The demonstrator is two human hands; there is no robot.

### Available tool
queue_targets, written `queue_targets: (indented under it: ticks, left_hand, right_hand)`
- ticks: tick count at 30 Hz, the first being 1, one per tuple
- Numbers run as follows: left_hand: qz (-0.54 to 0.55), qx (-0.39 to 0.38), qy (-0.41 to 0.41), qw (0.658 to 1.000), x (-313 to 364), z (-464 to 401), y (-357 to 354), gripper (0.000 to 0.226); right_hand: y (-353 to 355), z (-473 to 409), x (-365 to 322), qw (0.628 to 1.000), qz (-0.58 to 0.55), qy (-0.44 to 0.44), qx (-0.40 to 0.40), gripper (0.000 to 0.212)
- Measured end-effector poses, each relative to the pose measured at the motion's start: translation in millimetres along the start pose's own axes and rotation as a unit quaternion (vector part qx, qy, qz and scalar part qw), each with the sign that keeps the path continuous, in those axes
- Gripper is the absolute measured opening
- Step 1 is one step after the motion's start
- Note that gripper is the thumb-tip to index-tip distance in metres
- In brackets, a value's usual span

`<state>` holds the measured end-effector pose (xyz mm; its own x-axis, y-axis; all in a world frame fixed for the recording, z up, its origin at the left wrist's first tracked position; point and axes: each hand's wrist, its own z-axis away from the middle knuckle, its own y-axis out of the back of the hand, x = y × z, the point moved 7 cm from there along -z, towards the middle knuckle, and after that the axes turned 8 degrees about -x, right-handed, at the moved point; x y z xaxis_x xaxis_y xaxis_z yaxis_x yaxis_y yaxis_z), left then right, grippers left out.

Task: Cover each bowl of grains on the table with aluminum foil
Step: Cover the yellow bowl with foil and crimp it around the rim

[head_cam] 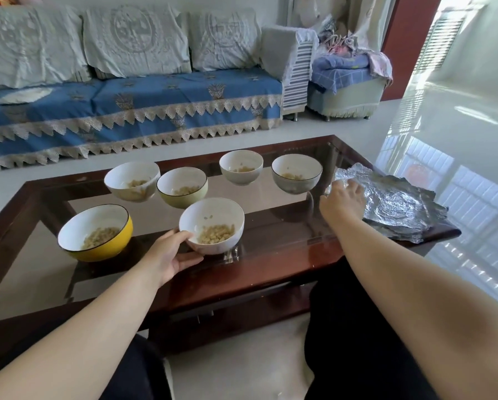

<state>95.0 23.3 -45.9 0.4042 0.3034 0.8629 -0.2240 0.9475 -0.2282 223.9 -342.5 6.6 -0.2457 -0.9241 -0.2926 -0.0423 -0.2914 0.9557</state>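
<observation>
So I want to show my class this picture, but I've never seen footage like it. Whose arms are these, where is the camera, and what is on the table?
There is no machine here: the arms belong to a person, and the single picture comes from a camera worn on their head, looking forward and down. On the glass-topped table stand six bowls, each with some grains and none covered yet. The left hand has its grip on the near white bowl, beside a yellow bowl. The right hand reaches to a stack of crumpled aluminum foil sheets at the table's right end; whether it has pinched a sheet is unclear. A sofa stands behind.
</observation>
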Motion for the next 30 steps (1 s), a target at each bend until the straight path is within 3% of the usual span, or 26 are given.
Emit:
queue_targets:
  ticks: [4, 9, 15, 20, 25, 26, 28, 30]
  left_hand:
    - [-0.008, -0.002, 0.002, 1.0, 1, -1, 0, 0.027]
    - [-0.016, 0.0, 0.001, 1.0, 3, 1, -2, 0.028]
    - [-0.053, 0.008, 0.0, 0.999, 4, 2, 1, 0.029]
    - [-0.134, -0.004, 0.014, 0.991, 15, 0, 1, 0.029]
    - [-0.206, -0.005, 0.02, 0.978, 26, -4, 2, 0.028]
    - [-0.213, 0.001, 0.013, 0.977, 28, -5, 3, 0.034]
    - [-0.207, 0.014, -0.011, 0.978, 32, -9, 7, 0.068]
    - [-0.194, 0.036, -0.047, 0.979, 39, -8, 6, 0.072]
  right_hand:
    - [-13, -12, 32, 0.992, 0.027, -0.083, -0.089, 0.056]
    - [-7, -14, 36, 0.992, 0.083, -0.062, -0.07, 0.018]
    - [-13, -26, 45, 0.996, 0.051, 0.03, -0.072, 0.039]
    - [-8, -34, 42, 0.998, 0.052, 0.035, -0.027, 0.019]
    - [11, -40, 48, 0.991, -0.12, 0.012, 0.067, 0.027]
    - [19, -37, 46, 0.983, -0.156, 0.015, 0.096, 0.027]
    - [35, -27, 41, 0.962, -0.226, 0.027, 0.153, 0.025]
    - [46, -14, 27, 0.94, -0.276, 0.064, 0.19, 0.024]
